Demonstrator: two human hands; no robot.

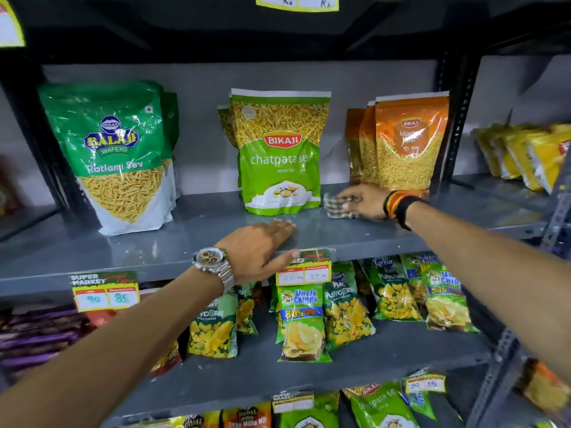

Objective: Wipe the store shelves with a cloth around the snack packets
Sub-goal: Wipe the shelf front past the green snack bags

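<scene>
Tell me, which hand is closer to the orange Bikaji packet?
Right. The right hand, pressing the cloth, lies just below the orange Bikaji packet; the left hand rests on the shelf edge, farther away.

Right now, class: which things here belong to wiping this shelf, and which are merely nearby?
In the job: cloth under the right hand; grey shelf; left hand resting on its edge; Bikaji Chatpata packet; orange Bikaji packet.

Merely nearby: Uncle Chipps packet; yellow price tag.

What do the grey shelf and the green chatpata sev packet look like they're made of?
Grey shelf: probably painted metal, given its smooth, faintly reflective top and thin folded front edge. Green chatpata sev packet: glossy printed plastic film, creased and shiny.
</scene>
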